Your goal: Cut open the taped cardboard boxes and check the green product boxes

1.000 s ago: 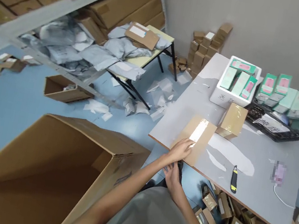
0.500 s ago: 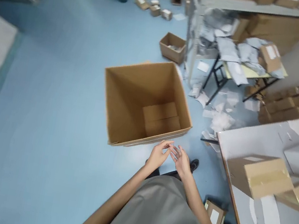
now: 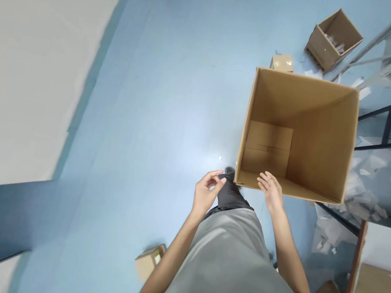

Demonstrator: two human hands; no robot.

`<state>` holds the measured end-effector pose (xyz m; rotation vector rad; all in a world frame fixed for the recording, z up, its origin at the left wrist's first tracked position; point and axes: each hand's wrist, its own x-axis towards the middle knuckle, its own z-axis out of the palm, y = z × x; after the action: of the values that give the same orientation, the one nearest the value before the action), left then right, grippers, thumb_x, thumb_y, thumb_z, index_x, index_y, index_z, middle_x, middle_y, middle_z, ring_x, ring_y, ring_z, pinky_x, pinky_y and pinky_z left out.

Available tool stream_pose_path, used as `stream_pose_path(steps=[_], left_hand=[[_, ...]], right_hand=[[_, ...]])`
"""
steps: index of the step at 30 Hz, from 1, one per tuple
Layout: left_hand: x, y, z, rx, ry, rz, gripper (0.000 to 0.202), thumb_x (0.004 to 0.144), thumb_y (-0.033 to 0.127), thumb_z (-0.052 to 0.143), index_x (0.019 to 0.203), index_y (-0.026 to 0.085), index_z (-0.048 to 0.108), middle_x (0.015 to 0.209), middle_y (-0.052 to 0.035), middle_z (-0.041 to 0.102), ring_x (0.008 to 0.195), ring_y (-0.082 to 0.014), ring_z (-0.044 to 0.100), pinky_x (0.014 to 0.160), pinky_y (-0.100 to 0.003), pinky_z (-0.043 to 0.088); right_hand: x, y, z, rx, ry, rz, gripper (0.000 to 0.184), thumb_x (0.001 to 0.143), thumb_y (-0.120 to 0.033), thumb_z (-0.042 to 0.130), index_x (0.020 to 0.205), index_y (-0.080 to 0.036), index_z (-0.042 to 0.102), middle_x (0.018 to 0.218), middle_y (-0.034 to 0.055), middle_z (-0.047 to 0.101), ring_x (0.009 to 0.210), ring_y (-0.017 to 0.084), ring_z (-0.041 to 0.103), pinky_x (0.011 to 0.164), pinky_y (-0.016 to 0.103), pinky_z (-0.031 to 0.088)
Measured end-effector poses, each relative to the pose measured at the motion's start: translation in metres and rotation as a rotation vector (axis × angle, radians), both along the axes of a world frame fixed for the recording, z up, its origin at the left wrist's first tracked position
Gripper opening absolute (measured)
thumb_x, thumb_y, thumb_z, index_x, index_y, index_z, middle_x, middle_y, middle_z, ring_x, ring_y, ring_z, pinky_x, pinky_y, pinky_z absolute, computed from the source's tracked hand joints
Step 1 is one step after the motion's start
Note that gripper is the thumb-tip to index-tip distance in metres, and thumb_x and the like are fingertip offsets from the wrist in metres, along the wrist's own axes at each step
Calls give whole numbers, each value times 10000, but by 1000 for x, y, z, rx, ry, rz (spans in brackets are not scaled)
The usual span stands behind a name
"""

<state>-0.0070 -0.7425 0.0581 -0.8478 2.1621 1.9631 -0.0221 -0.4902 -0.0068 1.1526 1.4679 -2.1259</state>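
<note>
A large open cardboard box [image 3: 329, 114] stands on the blue floor in front of me, with two flat brown parcels [image 3: 268, 148] lying at its bottom left. My right hand [image 3: 270, 191] is open, fingers spread, at the box's near rim. My left hand [image 3: 207, 193] hovers left of the box with its fingers curled loosely and thumb near the fingertips; nothing shows in it. Both hands are empty as far as I can see.
A smaller open carton [image 3: 333, 38] and a small parcel [image 3: 283, 63] lie beyond the big box. Another small parcel [image 3: 149, 261] sits on the floor at my lower left. Black table legs [image 3: 388, 125], scattered grey bags and a table corner [image 3: 378, 290] are at the right.
My view has swung left from the table to the floor and the large box. My hands left the taped parcel on the table and moved apart near the box's rim.
</note>
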Motion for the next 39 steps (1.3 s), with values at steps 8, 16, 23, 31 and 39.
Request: stream_pose_path(steps=[8, 16, 23, 31, 39], left_hand=[[-123, -115, 15, -170, -134, -142, 473, 841, 603, 918, 1103, 215, 851, 745, 19, 607, 745, -161, 624, 821, -315, 587], [-342, -177, -1, -195, -135, -196, 548, 824, 662, 905, 1131, 213, 841, 704, 40, 581, 744, -163, 633, 837, -321, 581], [-529, -201, -54, -102, -122, -314, 539, 850, 632, 893, 1189, 219, 828, 773, 27, 609, 784, -165, 675, 868, -338, 613], [-779, -180, -90, 10, -120, -630, 483, 863, 531, 889, 1226, 219, 823, 1003, -50, 758, 1000, -213, 759, 1061, -447, 646], [-986, -57, -188, -141, -204, -1040, 377, 896, 429, 842, 1200, 210, 802, 1229, -145, 829, 1209, -281, 785, 1134, -462, 604]], right_hand=[[-153, -99, -27, -47, 47, -65, 448, 830, -572, 906, 1144, -271, 803, 1238, 104, 867, 1094, 266, 831, 1090, 459, 638], [-339, -186, -13, -147, 42, -118, 367, 882, -531, 863, 1120, -258, 802, 1221, 106, 856, 1046, 256, 814, 1041, 458, 633], [-498, -211, -24, -122, 95, -114, 320, 902, -450, 902, 1139, -248, 830, 1221, 76, 857, 1031, 231, 794, 1050, 418, 638], [-630, -185, -78, 98, -141, -514, 381, 882, -403, 876, 1218, -260, 767, 1309, 104, 797, 1297, 285, 719, 1119, 469, 610], [-715, -152, -161, 40, -278, -906, 451, 829, -435, 905, 1230, -276, 773, 1335, 94, 797, 1338, 279, 699, 1155, 438, 583]])
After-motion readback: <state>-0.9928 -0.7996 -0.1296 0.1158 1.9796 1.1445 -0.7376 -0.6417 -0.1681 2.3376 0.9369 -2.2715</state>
